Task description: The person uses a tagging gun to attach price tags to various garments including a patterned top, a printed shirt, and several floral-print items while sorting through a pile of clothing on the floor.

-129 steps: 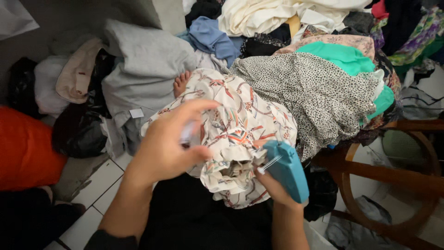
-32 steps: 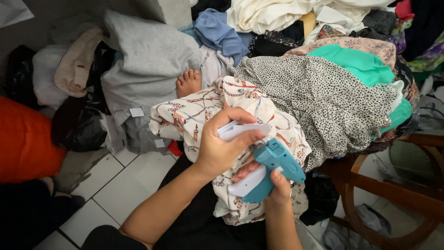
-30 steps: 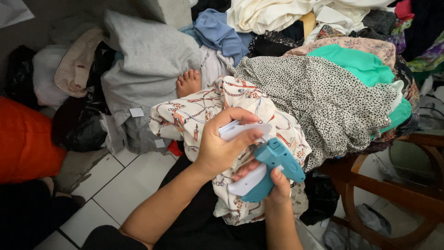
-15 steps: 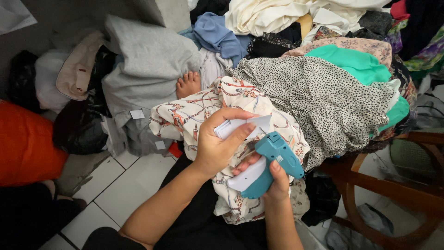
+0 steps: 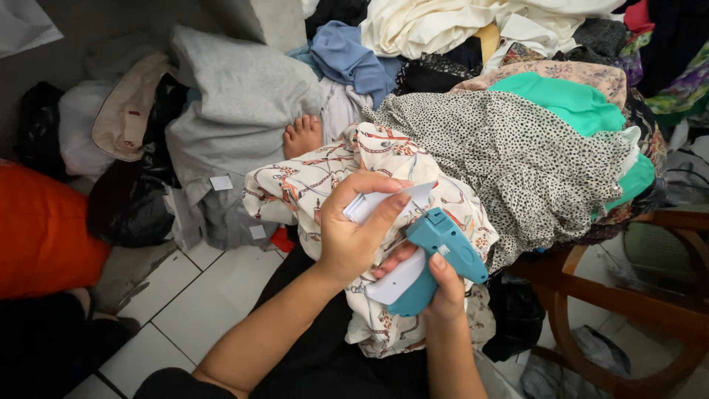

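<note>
Item: white card tag [image 5: 384,201], thin and stiff, pinched flat between the fingers of my left hand [image 5: 354,236] just above the nose of the teal tagging gun [image 5: 436,255].

Gun: moulded plastic, pistol-shaped, white magazine strip along its underside; my right hand [image 5: 443,292] has its fingers closed round the grip.

Beneath both: cream floral blouse [image 5: 310,185], light, slippery, crumpled over my lap.

Risk, as I judge it: the needle sits near my left fingertips, so a slip on that slick cloth could prick skin; bunched folds could take the fastener through two layers.

Surroundings: black-and-white speckled garment [image 5: 517,155], soft and draped; mint green cloth [image 5: 569,103]; grey fleece bundle [image 5: 236,103]; a bare foot [image 5: 303,137] among the pile; orange cushion [image 5: 40,229]; white tiled floor [image 5: 177,295]; wooden chair frame [image 5: 591,295].
</note>
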